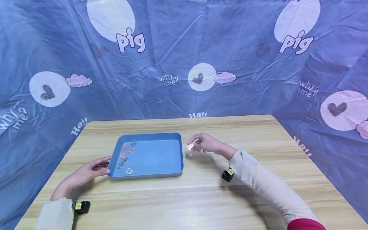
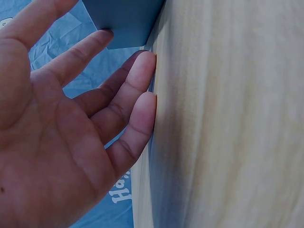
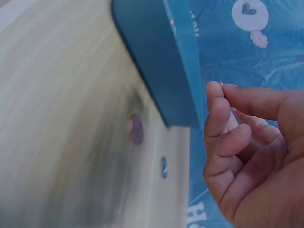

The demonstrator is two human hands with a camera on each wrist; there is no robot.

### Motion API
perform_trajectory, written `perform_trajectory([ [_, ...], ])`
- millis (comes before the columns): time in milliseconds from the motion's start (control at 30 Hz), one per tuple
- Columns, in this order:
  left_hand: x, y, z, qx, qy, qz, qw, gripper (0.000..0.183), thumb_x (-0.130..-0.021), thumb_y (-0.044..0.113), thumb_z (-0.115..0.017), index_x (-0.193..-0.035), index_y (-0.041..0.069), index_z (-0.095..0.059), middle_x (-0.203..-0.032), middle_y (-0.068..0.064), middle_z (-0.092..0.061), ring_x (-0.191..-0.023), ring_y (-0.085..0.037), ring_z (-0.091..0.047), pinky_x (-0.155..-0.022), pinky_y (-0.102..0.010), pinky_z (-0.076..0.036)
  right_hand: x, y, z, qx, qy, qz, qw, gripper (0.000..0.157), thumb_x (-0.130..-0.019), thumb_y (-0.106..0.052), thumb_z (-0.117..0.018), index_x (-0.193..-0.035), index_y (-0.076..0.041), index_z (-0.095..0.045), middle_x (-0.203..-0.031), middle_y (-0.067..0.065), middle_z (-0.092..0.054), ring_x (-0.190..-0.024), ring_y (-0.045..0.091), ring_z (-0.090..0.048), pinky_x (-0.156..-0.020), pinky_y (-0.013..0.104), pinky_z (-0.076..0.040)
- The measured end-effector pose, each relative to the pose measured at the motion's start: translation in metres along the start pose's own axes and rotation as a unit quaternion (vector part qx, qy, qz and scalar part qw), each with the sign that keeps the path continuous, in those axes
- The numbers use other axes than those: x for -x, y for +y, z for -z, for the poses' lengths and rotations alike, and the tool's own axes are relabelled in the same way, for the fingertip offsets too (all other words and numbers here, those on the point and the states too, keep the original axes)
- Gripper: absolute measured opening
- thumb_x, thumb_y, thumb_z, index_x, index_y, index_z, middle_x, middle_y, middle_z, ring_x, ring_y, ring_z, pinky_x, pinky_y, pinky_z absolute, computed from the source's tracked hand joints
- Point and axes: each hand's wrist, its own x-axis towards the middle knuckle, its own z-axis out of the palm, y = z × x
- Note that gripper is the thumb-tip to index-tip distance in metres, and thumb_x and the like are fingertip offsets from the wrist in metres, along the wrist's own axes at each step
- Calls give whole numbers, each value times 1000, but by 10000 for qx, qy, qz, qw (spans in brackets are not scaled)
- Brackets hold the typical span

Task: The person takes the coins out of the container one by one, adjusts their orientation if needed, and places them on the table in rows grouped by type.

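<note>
A shallow blue tray point(image 1: 155, 175) stands on the table with several copper and silver coins point(image 1: 129, 171) along its left side. My left hand point(image 1: 86, 172) touches the tray's left end with relaxed fingers, the lower ones resting on the wood in the left wrist view. Just off the tray's right side, my right hand point(image 1: 207, 143) pinches a bright round coin point(image 1: 190, 147) between thumb and forefinger. In the right wrist view, only a sliver of it shows at the fingertips. Below that hand, a copper coin point(image 3: 137, 129) and a silver coin point(image 3: 164, 167) lie on the table.
The light wooden table point(image 1: 184, 204) ends at a blue printed cloth point(image 1: 172, 64) hanging behind and at the sides. Black wrist cameras point(image 1: 227, 175) sit on both sleeves. The tray's raised rim stands between the right hand and the coins inside.
</note>
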Motion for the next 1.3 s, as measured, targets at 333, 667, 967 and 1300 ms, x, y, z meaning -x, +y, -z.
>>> perform_trajectory([
  [333, -1, -1, 0, 57, 21, -4, 10000, 69, -96, 29, -59, -148, -5, -29, -143, -32, -41, -118, -31, -56, -85, -14, -43, 5, 32, 4, -170, 72, -442, 9989, 26, -86, 2, -62, -112, 2, -60, -68, 3, -67, -56, 9, -51, -47, 18, -33],
  [667, 0, -2, 0, 172, 47, -56, 9998, 69, -96, 28, -60, -148, -5, -29, -144, -33, -40, -110, -3, -56, -85, -13, -43, 2, 44, 0, 84, 61, -567, 9983, 19, -84, 2, -64, -103, 3, -63, -69, 5, -69, -55, 10, -52, -50, 19, -36],
  [967, 0, 0, 0, 94, 43, -13, 9999, 70, -96, 29, -59, -149, -4, -28, -145, -32, -39, -119, -34, -55, -85, -13, -43, -1, 44, -6, 343, 125, -698, 9969, 14, -85, 0, -66, -99, 3, -63, -66, 5, -66, -52, 10, -54, -50, 20, -40],
  [1300, 1, 0, -2, 138, 34, -47, 9999, 70, -96, 28, -59, -149, -5, -28, -144, -33, -40, -121, -39, -54, -86, -14, -44, -2, 47, -9, 550, 220, -740, 9955, 13, -84, 2, -66, -96, 0, -61, -64, 6, -64, -52, 12, -55, -50, 20, -45],
])
